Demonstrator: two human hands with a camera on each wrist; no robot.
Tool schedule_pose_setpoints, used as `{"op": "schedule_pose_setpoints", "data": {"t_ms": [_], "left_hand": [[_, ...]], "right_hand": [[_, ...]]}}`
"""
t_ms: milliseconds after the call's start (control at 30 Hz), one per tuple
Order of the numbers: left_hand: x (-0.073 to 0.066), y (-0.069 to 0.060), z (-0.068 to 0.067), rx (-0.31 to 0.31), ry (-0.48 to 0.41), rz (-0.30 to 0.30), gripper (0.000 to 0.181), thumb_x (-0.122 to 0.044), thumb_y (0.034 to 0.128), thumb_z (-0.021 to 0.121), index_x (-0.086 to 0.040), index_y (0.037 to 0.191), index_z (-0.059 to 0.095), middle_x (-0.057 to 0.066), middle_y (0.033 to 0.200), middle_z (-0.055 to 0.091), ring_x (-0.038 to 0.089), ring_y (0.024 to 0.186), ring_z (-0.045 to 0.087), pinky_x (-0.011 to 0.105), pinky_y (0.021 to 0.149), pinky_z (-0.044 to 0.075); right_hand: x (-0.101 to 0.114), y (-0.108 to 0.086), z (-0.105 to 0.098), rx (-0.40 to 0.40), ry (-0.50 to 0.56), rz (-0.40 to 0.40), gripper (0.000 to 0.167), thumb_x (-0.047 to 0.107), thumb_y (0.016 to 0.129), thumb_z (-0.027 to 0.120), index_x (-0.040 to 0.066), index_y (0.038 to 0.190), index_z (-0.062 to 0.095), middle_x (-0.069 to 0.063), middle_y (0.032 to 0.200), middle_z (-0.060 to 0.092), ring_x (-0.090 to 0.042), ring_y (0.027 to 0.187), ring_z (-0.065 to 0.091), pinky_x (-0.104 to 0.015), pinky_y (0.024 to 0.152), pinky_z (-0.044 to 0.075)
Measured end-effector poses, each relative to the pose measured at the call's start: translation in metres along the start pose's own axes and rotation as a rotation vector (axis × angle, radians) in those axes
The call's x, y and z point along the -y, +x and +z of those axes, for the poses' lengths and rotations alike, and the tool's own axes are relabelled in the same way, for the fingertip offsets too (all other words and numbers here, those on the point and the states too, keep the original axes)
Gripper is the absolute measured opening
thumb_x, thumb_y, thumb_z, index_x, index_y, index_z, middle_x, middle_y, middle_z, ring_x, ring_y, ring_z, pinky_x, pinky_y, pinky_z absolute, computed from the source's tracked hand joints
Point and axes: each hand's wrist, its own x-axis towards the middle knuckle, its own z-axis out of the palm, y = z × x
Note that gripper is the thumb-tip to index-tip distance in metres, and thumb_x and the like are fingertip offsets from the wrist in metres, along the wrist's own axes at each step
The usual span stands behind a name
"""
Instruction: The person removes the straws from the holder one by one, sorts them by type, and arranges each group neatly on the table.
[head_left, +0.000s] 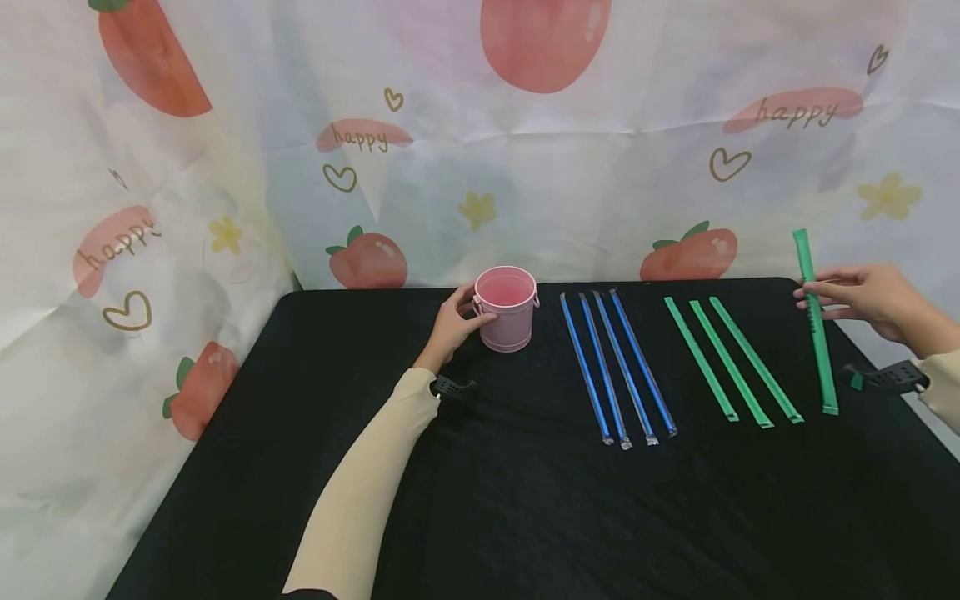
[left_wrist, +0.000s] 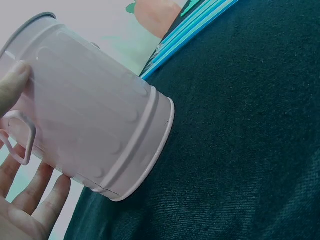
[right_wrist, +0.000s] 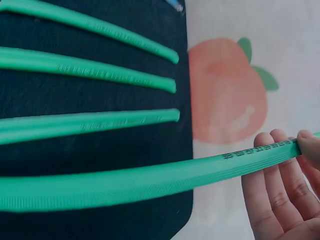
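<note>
A small pink bucket [head_left: 507, 326] with side handles stands upright near the table's far edge. My left hand [head_left: 451, 328] holds it from the left, the thumb on its near side and the other fingers round the back; in the left wrist view the bucket [left_wrist: 95, 110] fills much of the picture. Off at the right edge, my right hand [head_left: 873, 302] pinches a green paper-wrapped straw [head_left: 819, 354] between thumb and fingers, near its upper part. In the right wrist view this straw [right_wrist: 125, 182] shows dark print by the thumb.
Right of the bucket, several blue straws [head_left: 587, 367] in clear wrappers lie side by side. Three green wrapped straws [head_left: 701, 358] lie farther right. All rest on a black tablecloth [head_left: 525, 517]. A fruit-print curtain [head_left: 570, 192] hangs behind the table and at its left.
</note>
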Motion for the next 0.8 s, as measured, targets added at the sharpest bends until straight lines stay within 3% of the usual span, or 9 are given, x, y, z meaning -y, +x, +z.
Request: {"op": "schedule_pose_setpoints", "data": {"t_ms": [133,267,633,800], "left_hand": [[-0.014,-0.008,-0.002,0.007,0.016,-0.003,0.069,-0.011,0.0832,0.071,-0.006,0.143,0.037,0.017,0.143,0.044,0.033,0.132,0.043,0.044,0.104,0.042],[-0.017,-0.011,-0.003,0.006,0.024,-0.016,0.069,-0.013,0.0834,0.071,-0.007,0.143,0.037,0.015,0.143,0.044,0.031,0.131,0.044,0.042,0.104,0.043],[-0.015,-0.009,-0.006,-0.001,0.021,-0.021,0.069,-0.014,0.0831,0.071,-0.008,0.143,0.038,0.015,0.142,0.045,0.030,0.131,0.045,0.042,0.105,0.042],[-0.011,-0.007,-0.005,-0.004,0.013,-0.026,0.069,-0.013,0.0826,0.072,-0.008,0.143,0.038,0.015,0.142,0.045,0.029,0.130,0.045,0.041,0.104,0.043]], "right_hand": [[-0.012,0.001,-0.005,0.010,-0.027,0.038,0.020,0.033,0.095,0.053,0.048,0.082,0.054,0.030,0.077,0.063,0.010,0.072,0.063,-0.017,0.063,0.054],[-0.022,0.003,-0.007,0.010,-0.059,0.055,0.017,0.036,0.095,0.052,0.048,0.082,0.052,0.032,0.076,0.062,0.011,0.072,0.062,-0.018,0.064,0.054],[-0.041,0.012,-0.006,0.096,0.007,0.073,0.023,0.026,0.096,0.052,0.043,0.084,0.059,0.025,0.081,0.067,0.005,0.075,0.065,-0.021,0.064,0.055],[-0.046,0.015,-0.002,0.118,-0.036,0.102,0.016,0.029,0.096,0.052,0.043,0.089,0.054,0.026,0.080,0.067,0.006,0.075,0.064,-0.020,0.066,0.055]]}}
